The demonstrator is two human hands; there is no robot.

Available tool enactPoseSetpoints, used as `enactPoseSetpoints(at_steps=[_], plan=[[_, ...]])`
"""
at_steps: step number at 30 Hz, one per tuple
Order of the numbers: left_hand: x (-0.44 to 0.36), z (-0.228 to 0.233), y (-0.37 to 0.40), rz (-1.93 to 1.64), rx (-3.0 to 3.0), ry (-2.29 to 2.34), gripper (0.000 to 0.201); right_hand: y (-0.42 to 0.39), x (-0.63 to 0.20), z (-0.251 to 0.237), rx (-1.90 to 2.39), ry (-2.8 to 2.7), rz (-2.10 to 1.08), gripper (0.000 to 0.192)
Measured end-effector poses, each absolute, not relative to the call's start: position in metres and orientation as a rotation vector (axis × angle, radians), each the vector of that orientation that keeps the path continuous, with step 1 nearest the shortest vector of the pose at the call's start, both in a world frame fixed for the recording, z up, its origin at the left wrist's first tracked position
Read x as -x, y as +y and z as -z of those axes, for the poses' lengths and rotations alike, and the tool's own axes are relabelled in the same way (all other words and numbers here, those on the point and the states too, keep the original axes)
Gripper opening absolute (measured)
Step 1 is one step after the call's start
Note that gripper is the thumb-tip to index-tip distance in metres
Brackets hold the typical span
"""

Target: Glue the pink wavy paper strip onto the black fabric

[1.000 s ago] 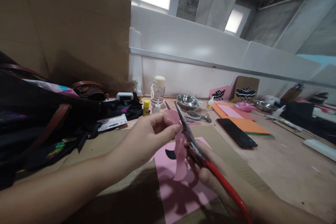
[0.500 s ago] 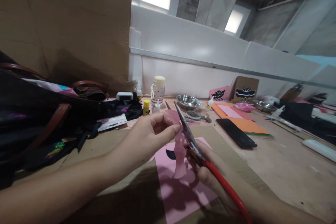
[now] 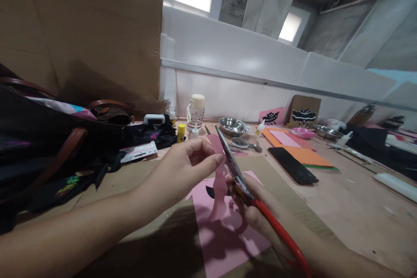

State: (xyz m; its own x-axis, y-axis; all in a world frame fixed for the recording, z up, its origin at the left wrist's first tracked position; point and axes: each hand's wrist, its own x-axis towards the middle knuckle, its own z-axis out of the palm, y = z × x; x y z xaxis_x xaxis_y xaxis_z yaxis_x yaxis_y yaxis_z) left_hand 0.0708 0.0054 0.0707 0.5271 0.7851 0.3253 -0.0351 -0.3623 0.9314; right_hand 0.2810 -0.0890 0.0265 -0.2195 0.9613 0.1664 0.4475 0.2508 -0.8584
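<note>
Since the earlier frame, the loose lower end of your wavy pink paper strip (image 3: 220,186) has swung leftward, baring more of the black cutout (image 3: 211,191) behind it; your hands have barely shifted. At far left sits a dark bag (image 3: 48,139) with brown handles, then a yellow glue stick (image 3: 181,133) upright on the table. Your left hand (image 3: 193,163) pinches the strip between thumb and fingers, letting it hang above a pink sheet (image 3: 218,258) that lies on cardboard (image 3: 286,226). Just right of the strip, your right hand (image 3: 259,190) is curled around red-handled scissors (image 3: 236,169), blades pointing up and away; whether they grip the paper, you cannot tell. Farther right lie a black phone (image 3: 292,165) and orange paper (image 3: 308,157).
</note>
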Motion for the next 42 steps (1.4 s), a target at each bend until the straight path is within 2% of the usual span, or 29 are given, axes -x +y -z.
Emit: enactPoseSetpoints(at_steps=[7, 17, 26, 42], plan=[[-0.070, -0.069, 0.005, -1.031, -1.744, 0.626, 0.023, -0.091, -0.279, -0.030, 1.277, -1.768, -0.929, 0.054], [-0.071, -0.071, 0.005, -1.042, -1.748, 0.636, 0.023, -0.088, -0.284, -0.024, 1.305, -1.821, -0.826, 0.061], [-0.072, -0.069, 0.007, -1.049, -1.728, 0.604, 0.024, -0.087, -0.284, -0.023, 1.287, -1.810, -0.902, 0.063], [-0.071, -0.071, 0.008, -1.052, -1.708, 0.567, 0.021, -0.087, -0.283, -0.022, 1.302, -1.793, -0.885, 0.051]])
